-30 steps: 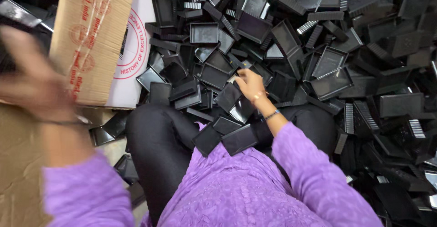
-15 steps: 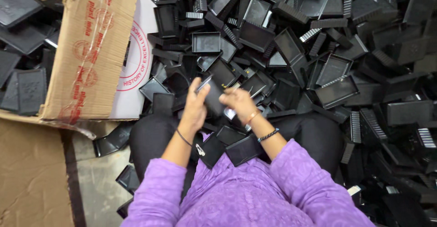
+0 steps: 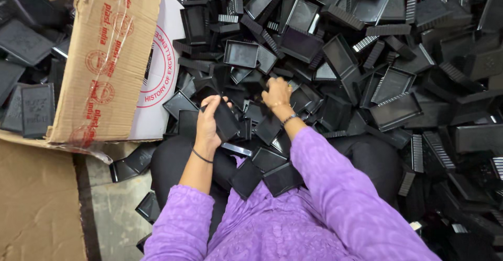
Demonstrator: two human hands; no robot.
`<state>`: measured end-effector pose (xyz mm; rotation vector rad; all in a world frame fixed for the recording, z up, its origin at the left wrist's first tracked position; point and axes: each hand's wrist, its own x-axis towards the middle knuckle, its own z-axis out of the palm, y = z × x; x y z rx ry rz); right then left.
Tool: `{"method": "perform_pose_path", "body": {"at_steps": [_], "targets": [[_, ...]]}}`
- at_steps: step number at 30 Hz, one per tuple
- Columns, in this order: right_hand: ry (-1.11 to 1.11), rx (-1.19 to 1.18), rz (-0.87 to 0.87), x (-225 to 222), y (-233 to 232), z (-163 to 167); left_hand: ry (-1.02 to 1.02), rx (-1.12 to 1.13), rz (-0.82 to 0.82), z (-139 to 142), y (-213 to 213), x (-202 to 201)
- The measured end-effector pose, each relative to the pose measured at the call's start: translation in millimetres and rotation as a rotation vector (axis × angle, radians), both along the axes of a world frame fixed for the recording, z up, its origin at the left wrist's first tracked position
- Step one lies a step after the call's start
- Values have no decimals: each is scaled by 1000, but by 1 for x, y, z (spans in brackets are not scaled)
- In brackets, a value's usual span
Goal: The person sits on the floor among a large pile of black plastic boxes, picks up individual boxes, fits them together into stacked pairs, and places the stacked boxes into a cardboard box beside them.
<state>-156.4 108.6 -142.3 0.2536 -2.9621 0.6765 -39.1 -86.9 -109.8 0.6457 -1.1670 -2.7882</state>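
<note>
Near the middle of the head view, just beyond your lap, your left hand (image 3: 209, 122) grasps a small black plastic tray (image 3: 226, 119), fingers wrapped over its near edge and thumb on the far side. It looks light, stiff and thin-walled, so it should not flex much, but the smooth moulded faces may slip; the raised rim is the surest place to pinch. Your right hand (image 3: 276, 93) reaches just beyond and to the right, fingers curled down into the heap of black trays (image 3: 377, 57); whether it has closed on one you cannot tell, since the fingertips are buried among the pieces.

More trays rest on your lap (image 3: 267, 169), touching each other and your purple sleeve (image 3: 335, 187). On the left stands a cardboard box (image 3: 105, 57), its flap hanging toward you, with trays already stacked inside at the far left. Open room is scarce: the heap crowds the right and far sides, and only a strip of bare floor (image 3: 112, 208) shows near left, between box and knee.
</note>
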Motion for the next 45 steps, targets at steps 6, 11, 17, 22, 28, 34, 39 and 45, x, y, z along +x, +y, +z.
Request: {"method": "perform_pose_path", "body": {"at_steps": [6,11,17,22,28,34,39,45], "targets": [[-18,-280,152,83,34,44,22,-487,-110,10,65,-3],[-26,-895,423,102,44,65,142,-373,-236,-1,92,-20],[238,-504,115,87,69,78,113,-613,-69,11,66,-44],[-230,-1074,119,105,42,63,-32,-133,-216,17,69,-33],[-180,-1008,211,132,27,65,11,-314,-120,16,78,-28],[247,-545,439,170,32,95,-177,104,-167,26,68,-14],[-430,-514,146,175,38,103,87,-686,-159,42,59,10],[-124,-859,474,120,64,58,509,-1290,267,137,-59,52]]}}
